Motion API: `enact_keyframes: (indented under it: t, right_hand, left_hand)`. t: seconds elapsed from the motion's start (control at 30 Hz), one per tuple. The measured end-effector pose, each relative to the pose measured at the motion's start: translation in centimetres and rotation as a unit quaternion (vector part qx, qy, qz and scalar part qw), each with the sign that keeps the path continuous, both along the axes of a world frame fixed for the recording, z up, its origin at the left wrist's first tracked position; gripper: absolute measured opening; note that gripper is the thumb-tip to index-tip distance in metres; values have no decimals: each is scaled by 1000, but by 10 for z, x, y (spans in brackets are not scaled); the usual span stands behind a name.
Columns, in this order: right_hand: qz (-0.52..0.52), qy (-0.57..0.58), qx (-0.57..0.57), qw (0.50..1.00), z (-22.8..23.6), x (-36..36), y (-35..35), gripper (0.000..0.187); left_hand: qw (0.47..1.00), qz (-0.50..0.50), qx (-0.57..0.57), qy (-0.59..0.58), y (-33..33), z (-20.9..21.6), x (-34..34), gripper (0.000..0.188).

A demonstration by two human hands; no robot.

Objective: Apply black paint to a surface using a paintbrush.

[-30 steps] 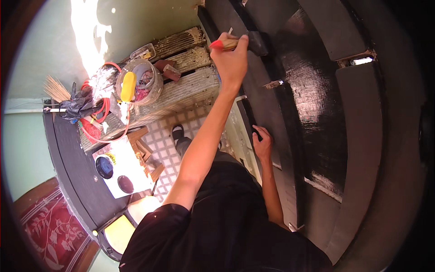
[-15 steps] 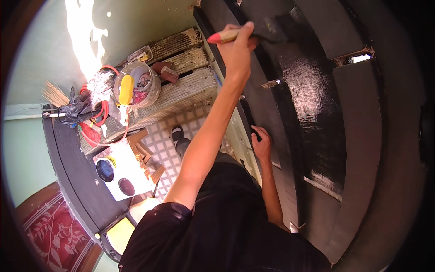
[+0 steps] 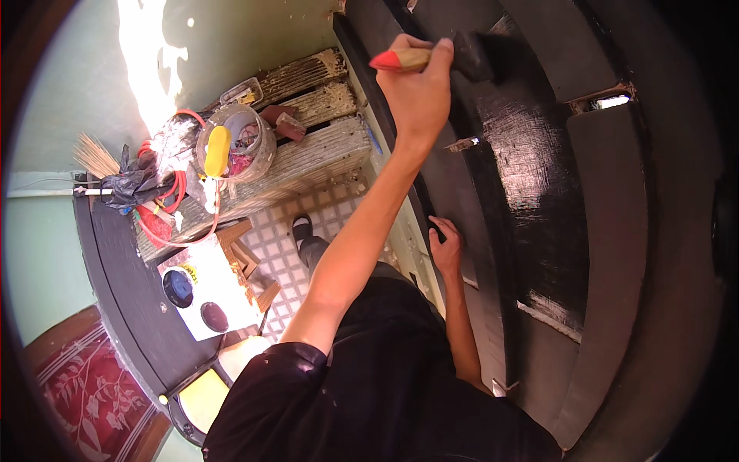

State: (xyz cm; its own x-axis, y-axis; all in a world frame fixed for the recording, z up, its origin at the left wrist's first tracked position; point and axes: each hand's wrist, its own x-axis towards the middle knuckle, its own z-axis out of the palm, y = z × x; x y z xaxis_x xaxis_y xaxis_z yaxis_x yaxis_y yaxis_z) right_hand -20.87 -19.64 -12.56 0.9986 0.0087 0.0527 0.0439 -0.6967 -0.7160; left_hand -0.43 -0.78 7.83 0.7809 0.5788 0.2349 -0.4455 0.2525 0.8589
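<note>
My left hand [image 3: 419,100] is closed around a paintbrush with a wooden, red-tipped handle [image 3: 412,59]. The brush's dark bristles [image 3: 471,58] press against the dark-painted slatted panel [image 3: 608,192]. On the panel, a wet, shiny black patch [image 3: 519,154] lies below the bristles. Lower down, my right hand [image 3: 446,246] rests on the panel's near board, its fingers loosely apart and holding no tool.
At left, a worn wooden bench [image 3: 308,162] carries a clear bucket [image 3: 262,158], a red hose [image 3: 181,189] and sanding blocks [image 3: 289,127]. Below it, a dark paint tin [image 3: 178,286] and its lid [image 3: 214,316] lie on a white sheet [image 3: 239,300]. Tiled floor [image 3: 273,231] shows beneath.
My left hand and the paintbrush have moved a little to the right across the panel. My right hand stays where it was.
</note>
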Motion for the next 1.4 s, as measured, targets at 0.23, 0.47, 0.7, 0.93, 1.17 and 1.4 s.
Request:
enact_keyframes:
  t: [0.23, 0.47, 0.7, 0.93, 1.17, 1.4]
  right_hand:
    - [3, -5, 0, 1000, 2, 1, 1, 28]
    - [-2, -6, -18, 1000, 0, 1, 0, 27]
    - [14, -15, -24, 999, 0, 1, 3, 27]
    - [8, -13, -18, 1000, -5, 2, -1, 27]
    - [2, -4, -29, 1000, 0, -1, 2, 27]
    - [-1, -3, -23, 1000, -4, -2, -3, 27]
  left_hand:
    - [970, -101, -223, 6, 4, -37, 3, 24]
    - [968, -86, -233, -16, 10, -11, 9, 20]
    - [924, -145, -352, -38, -11, -11, 25, 22]
    - [935, -96, -342, -3, -14, -9, -8, 26]
    - [908, -107, -405, 30, -39, -11, -8, 24]
    - [904, -95, -416, -27, -27, -1, 11, 24]
